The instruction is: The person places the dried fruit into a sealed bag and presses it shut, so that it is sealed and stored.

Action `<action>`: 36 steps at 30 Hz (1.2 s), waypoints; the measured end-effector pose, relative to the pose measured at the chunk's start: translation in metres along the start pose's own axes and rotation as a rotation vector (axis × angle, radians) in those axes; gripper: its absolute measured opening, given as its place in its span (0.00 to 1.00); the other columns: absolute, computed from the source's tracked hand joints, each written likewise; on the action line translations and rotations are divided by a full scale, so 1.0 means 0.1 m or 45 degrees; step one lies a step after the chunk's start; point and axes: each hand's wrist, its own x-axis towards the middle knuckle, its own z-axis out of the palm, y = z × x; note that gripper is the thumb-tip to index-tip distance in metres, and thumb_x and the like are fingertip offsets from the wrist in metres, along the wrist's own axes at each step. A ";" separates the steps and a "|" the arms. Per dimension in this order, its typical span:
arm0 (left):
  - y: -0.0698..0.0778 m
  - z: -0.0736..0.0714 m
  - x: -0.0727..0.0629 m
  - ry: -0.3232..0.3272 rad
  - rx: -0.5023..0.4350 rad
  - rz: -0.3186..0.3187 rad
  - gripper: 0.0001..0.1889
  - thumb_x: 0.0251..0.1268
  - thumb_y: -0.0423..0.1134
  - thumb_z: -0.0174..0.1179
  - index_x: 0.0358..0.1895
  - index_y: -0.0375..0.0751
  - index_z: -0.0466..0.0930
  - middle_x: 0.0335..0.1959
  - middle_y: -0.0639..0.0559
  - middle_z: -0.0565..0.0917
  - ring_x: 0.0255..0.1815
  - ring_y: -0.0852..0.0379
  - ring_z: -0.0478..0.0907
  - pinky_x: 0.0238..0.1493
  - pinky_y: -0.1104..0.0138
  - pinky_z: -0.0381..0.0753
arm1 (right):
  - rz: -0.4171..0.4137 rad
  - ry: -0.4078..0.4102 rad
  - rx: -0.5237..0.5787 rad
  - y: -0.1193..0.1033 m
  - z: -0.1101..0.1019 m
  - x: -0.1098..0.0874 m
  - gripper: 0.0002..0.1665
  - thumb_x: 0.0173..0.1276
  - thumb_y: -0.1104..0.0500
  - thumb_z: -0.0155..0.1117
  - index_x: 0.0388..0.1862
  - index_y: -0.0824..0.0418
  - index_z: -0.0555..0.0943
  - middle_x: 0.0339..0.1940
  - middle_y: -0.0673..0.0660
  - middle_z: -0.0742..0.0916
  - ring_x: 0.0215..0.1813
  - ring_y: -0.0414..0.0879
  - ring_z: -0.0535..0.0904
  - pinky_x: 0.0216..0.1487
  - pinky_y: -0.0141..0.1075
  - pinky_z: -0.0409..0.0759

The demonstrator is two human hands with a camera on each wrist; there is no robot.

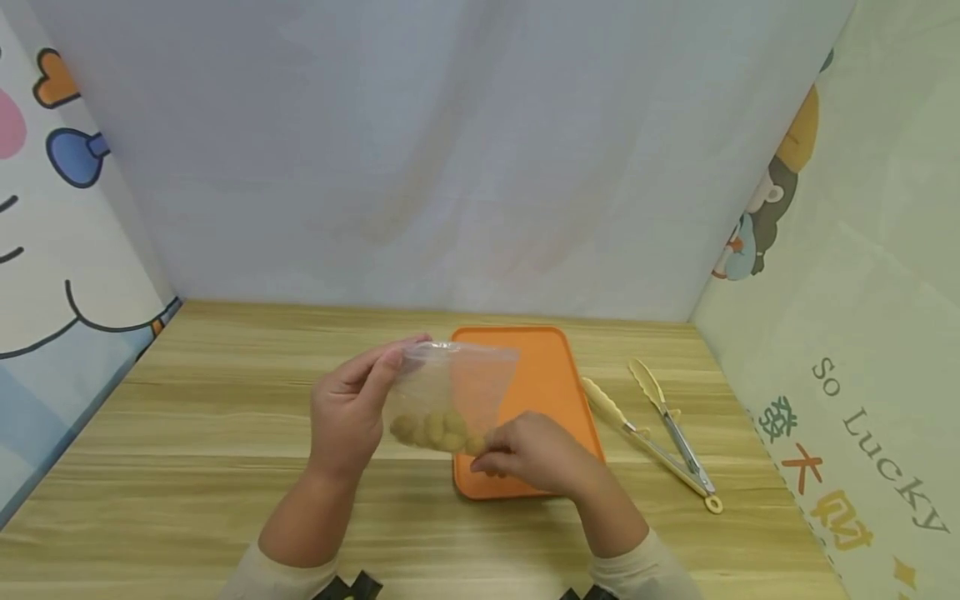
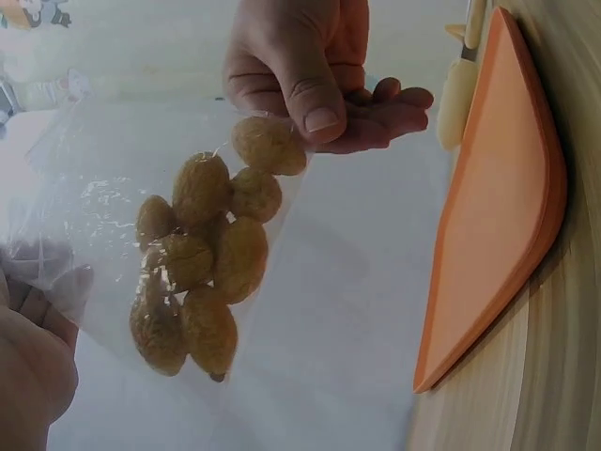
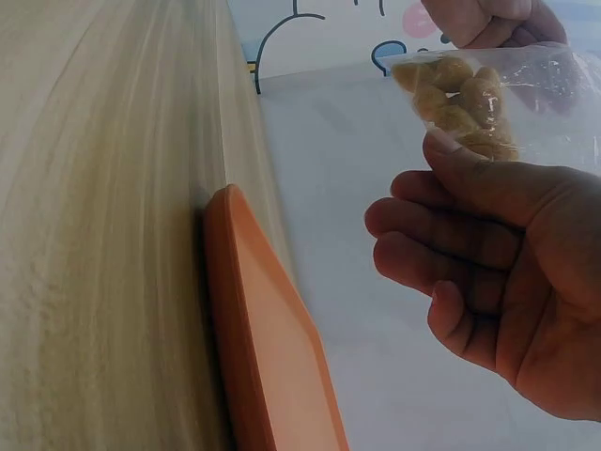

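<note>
A clear zip-top plastic bag (image 1: 420, 387) is held up above the table, its zip edge uppermost in the head view. Several wrinkled golden-brown oval pieces, like dried fruit (image 2: 197, 258), lie gathered along its bottom. My left hand (image 1: 348, 412) grips the bag's upper left side, thumb in front. At the lower right corner, my right hand (image 1: 536, 450) pinches the plastic between thumb and fingers, beside the end piece. In the right wrist view that thumb presses the bag's edge, while the other fingers (image 3: 441, 230) curl loosely below.
Beneath and behind the bag an orange tray (image 1: 536, 358) lies on the wooden table (image 1: 225, 433). To its right rest tongs (image 1: 678, 437) with cream tips, spread apart. A pale cloth wall (image 1: 450, 167) rises at the back, with printed panels on both sides.
</note>
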 end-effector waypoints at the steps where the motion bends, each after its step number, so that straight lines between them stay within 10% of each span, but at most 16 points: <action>1: 0.00 -0.01 0.00 -0.008 0.005 0.003 0.11 0.70 0.23 0.53 0.46 0.23 0.84 0.47 0.42 0.87 0.49 0.52 0.85 0.42 0.68 0.84 | 0.001 -0.006 -0.010 0.00 -0.01 0.00 0.14 0.67 0.48 0.67 0.24 0.52 0.87 0.19 0.44 0.85 0.21 0.27 0.73 0.26 0.26 0.74; 10: 0.04 -0.05 0.01 -0.084 0.011 0.003 0.09 0.70 0.23 0.53 0.43 0.21 0.83 0.43 0.47 0.89 0.44 0.54 0.87 0.45 0.65 0.85 | 0.038 -0.111 -0.030 0.06 -0.06 -0.04 0.17 0.66 0.48 0.67 0.18 0.49 0.84 0.16 0.41 0.83 0.20 0.33 0.78 0.28 0.26 0.74; 19: 0.11 -0.07 0.02 -0.022 0.055 -0.237 0.11 0.72 0.31 0.55 0.41 0.25 0.85 0.37 0.56 0.89 0.37 0.60 0.86 0.38 0.69 0.85 | 0.074 -0.190 0.082 0.14 -0.10 -0.09 0.15 0.67 0.49 0.66 0.21 0.50 0.86 0.17 0.40 0.85 0.23 0.36 0.82 0.36 0.27 0.79; 30: 0.13 0.00 0.02 -0.183 -0.350 -0.321 0.14 0.77 0.29 0.47 0.43 0.36 0.85 0.38 0.47 0.89 0.39 0.48 0.88 0.40 0.53 0.85 | 0.144 -0.322 0.327 0.20 -0.09 -0.12 0.14 0.67 0.50 0.67 0.22 0.52 0.87 0.19 0.45 0.88 0.25 0.39 0.85 0.36 0.33 0.84; 36: 0.17 0.02 0.01 -0.176 -0.147 -0.332 0.13 0.76 0.32 0.50 0.44 0.26 0.83 0.37 0.50 0.89 0.38 0.51 0.88 0.39 0.55 0.86 | 0.206 -0.350 0.350 0.18 -0.09 -0.13 0.13 0.65 0.52 0.69 0.22 0.54 0.88 0.19 0.48 0.88 0.24 0.41 0.85 0.34 0.38 0.85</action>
